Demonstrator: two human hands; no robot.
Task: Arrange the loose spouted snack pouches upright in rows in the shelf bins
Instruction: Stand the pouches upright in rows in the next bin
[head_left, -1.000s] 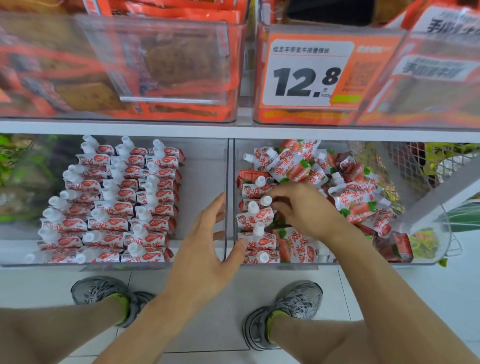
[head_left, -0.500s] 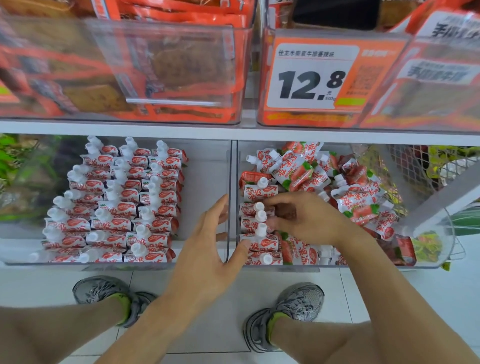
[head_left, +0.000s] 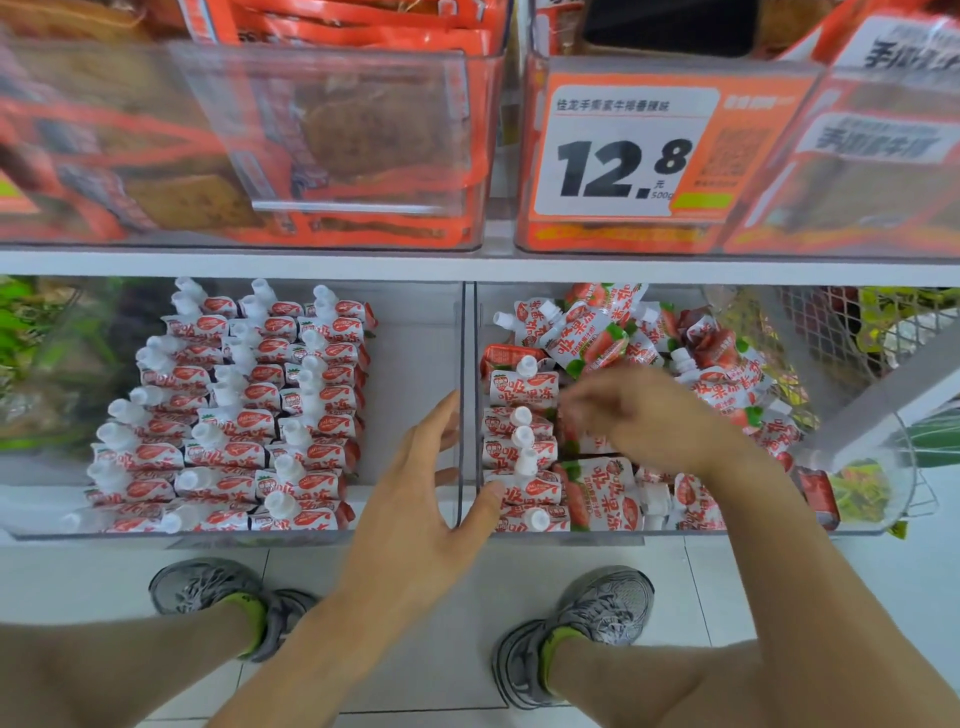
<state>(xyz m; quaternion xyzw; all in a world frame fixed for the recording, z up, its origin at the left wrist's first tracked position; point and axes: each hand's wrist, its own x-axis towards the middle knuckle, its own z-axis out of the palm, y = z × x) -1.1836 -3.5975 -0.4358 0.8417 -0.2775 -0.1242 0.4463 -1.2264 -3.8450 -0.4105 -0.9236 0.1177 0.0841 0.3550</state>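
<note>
The loose pouches (head_left: 691, 374) lay heaped in the right bin (head_left: 675, 535), beside one upright row (head_left: 519, 447) along its left wall. The right hand (head_left: 639, 415) reached in, blurred; its fingers' hold could not be told. The left hand (head_left: 415, 499), spread open, touched the divider (head_left: 467, 332). Best to brace that row while standing each pouch spout-up.

Two bins side by side on lower shelf (head_left: 467, 270). Left bin (head_left: 415, 332): pouch rows (head_left: 244, 415) fill left part. Right bin (head_left: 644, 538): upright pouch row (head_left: 519, 447) along left wall, loose pouches (head_left: 701, 374) heaped right and behind. Price tag (head_left: 623, 150) on upper-shelf bin above.
</note>
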